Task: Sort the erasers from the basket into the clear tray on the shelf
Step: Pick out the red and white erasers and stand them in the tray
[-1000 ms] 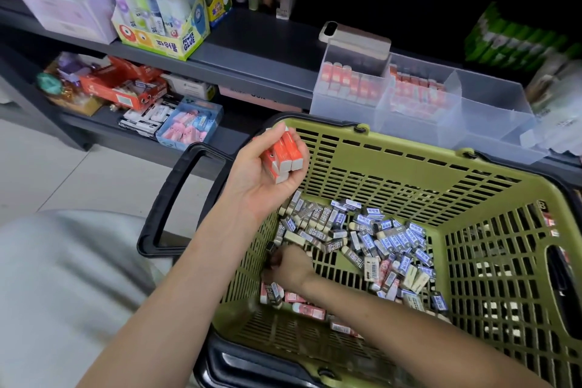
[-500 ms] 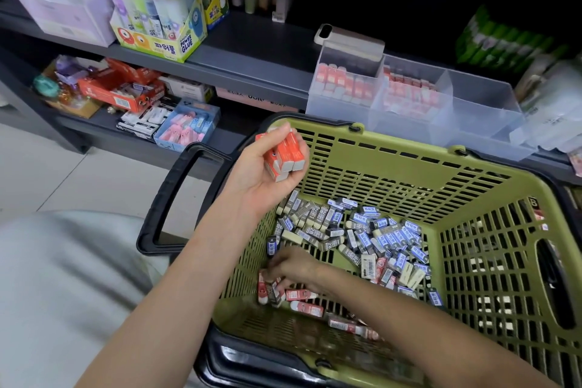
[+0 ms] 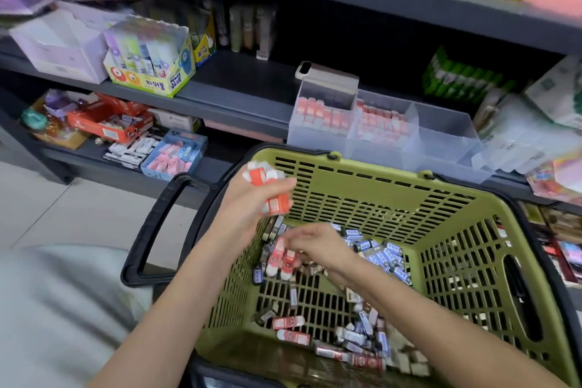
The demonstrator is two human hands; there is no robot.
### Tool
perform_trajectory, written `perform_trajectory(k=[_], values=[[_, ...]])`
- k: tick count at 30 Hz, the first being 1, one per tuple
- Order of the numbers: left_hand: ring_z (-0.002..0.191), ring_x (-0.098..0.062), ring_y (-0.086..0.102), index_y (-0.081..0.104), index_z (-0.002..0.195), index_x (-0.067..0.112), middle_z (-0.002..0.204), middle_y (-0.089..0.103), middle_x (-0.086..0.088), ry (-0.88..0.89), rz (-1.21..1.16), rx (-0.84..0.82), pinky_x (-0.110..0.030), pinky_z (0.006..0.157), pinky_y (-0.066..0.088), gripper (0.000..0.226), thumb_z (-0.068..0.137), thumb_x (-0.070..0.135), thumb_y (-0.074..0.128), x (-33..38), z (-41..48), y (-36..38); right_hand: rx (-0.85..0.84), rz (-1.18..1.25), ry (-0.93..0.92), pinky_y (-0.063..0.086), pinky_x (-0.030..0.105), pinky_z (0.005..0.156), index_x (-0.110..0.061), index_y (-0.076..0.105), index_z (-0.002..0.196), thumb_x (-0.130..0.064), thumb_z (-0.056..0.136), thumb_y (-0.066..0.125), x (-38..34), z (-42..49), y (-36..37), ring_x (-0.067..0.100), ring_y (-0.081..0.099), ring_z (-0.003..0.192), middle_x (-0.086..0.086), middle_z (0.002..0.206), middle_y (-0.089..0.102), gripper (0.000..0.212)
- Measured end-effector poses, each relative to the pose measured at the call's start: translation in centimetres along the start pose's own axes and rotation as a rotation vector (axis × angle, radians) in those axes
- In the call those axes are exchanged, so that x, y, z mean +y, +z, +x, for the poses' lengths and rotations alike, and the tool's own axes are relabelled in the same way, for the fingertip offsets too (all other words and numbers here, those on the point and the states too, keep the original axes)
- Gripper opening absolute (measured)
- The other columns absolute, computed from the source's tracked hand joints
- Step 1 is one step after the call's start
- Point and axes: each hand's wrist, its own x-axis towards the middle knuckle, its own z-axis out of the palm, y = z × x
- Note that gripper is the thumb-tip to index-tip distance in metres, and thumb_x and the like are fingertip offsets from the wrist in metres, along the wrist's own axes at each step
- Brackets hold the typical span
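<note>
1. Head view, step: we collect one kind of eraser. Our left hand (image 3: 248, 211) clasps an orange-sleeved stack (image 3: 259, 175) at the basket (image 3: 362, 189) rim; our right hand (image 3: 318, 244) pinches a pair (image 3: 281, 257) lower inside.
2. Method: we should merge the pair into the stack, sleeves aligned, then carry all to the clear tray (image 3: 441, 138) on the shelf (image 3: 239, 94).
3. Appearance: short white blocks in orange paper sleeves; blue-sleeved erasers (image 3: 382, 257) lie loose on the basket floor.

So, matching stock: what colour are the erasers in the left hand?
Orange-red erasers with white ends; head view.
</note>
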Motion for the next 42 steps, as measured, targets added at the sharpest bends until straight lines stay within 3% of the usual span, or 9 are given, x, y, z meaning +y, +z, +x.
perform_trajectory(k=[4,7,10,16,24,29,33,37,42], values=[[0.067,-0.019,0.062,0.057,0.084,0.01,0.069,0.061,-0.002,-0.065,0.178,0.045,-0.032,0.061,0.054,0.038,0.06,0.015,0.086,-2.3,-1.8,-2.3,0.028,0.254,-0.057,0.05,0.019,0.05,0.001,0.07,0.089,0.005,0.085,0.058,-2.6,-3.6,-2.5,0.012,0.061,0.056,0.008,0.071,0.069,0.013],[0.063,-0.017,0.065,0.06,0.091,0.01,0.069,0.066,-0.001,-0.207,0.08,-0.193,-0.031,0.055,0.054,0.057,0.045,0.024,0.092,-1.2,-1.9,-0.6,0.085,0.356,-0.135,0.05,0.019,0.048,-0.002,0.07,0.082,0.004,0.085,0.058,-5.3,-5.3,-4.8,0.012,0.06,0.055,0.008,0.066,0.068,0.014],[0.066,-0.016,0.067,0.066,0.088,0.014,0.077,0.069,-0.005,-0.206,0.079,-0.353,-0.03,0.054,0.055,0.044,0.051,0.023,0.087,-0.2,-1.8,2.3,0.135,0.354,-0.175,0.05,0.018,0.049,-0.002,0.07,0.081,0.005,0.085,0.058,-7.2,-5.9,-5.8,0.01,0.059,0.053,0.008,0.066,0.067,0.015],[0.059,-0.015,0.065,0.058,0.087,0.012,0.068,0.068,-0.003,-0.049,0.156,-0.267,-0.025,0.047,0.05,0.042,0.057,0.003,0.087,0.2,0.0,5.0,0.207,0.319,-0.173,0.054,0.018,0.056,-0.002,0.069,0.093,-0.001,0.089,0.057,-8.6,-5.5,-7.1,0.014,0.06,0.056,0.011,0.075,0.069,0.012],[0.042,-0.014,0.057,0.055,0.078,0.01,0.052,0.059,-0.004,-0.119,-0.314,-0.16,-0.022,0.039,0.047,0.044,0.045,-0.005,0.079,1.1,3.8,5.8,0.411,0.767,-0.374,0.056,0.019,0.07,0.0,0.064,0.076,-0.001,0.085,0.06,-11.2,-3.5,-9.8,0.013,0.07,0.074,0.008,0.084,0.071,0.009],[0.054,-0.016,0.062,0.073,0.076,0.011,0.067,0.066,-0.007,-0.052,-0.387,-0.231,-0.024,0.047,0.051,0.018,0.06,0.004,0.076,2.0,5.4,5.7,0.231,0.32,-0.342,0.049,0.015,0.06,-0.009,0.066,0.101,-0.003,0.08,0.068,-10.7,-2.4,-7.2,0.009,0.064,0.063,0.006,0.073,0.067,0.022],[0.068,-0.023,0.065,0.072,0.086,0.011,0.082,0.069,-0.013,-0.01,-0.288,-0.228,-0.042,0.071,0.053,0.021,0.064,0.01,0.072,2.8,6.9,4.7,0.126,0.105,-0.384,0.042,0.018,0.053,-0.012,0.063,0.111,0.007,0.08,0.064,-12.5,-0.9,-8.1,0.013,0.059,0.061,0.013,0.075,0.058,0.036],[0.047,-0.014,0.06,0.053,0.08,0.012,0.061,0.065,-0.002,0.048,-0.297,-0.123,-0.024,0.046,0.051,0.025,0.063,0.013,0.071,4.2,8.6,3.7,0.288,-0.067,-0.422,0.048,0.025,0.054,-0.011,0.056,0.104,0.011,0.079,0.062,-15.2,3.0,-10.6,0.024,0.054,0.057,0.011,0.064,0.056,0.034],[0.049,-0.013,0.06,0.059,0.074,0.017,0.06,0.063,0.0,0.106,-0.356,-0.08,-0.023,0.046,0.05,0.021,0.064,0.012,0.076,4.9,9.8,1.4,0.408,-0.511,-0.35,0.039,0.018,0.049,-0.019,0.066,0.091,-0.014,0.078,0.073,-16.4,8.7,-13.4,0.009,0.051,0.053,-0.004,0.068,0.061,0.016]])
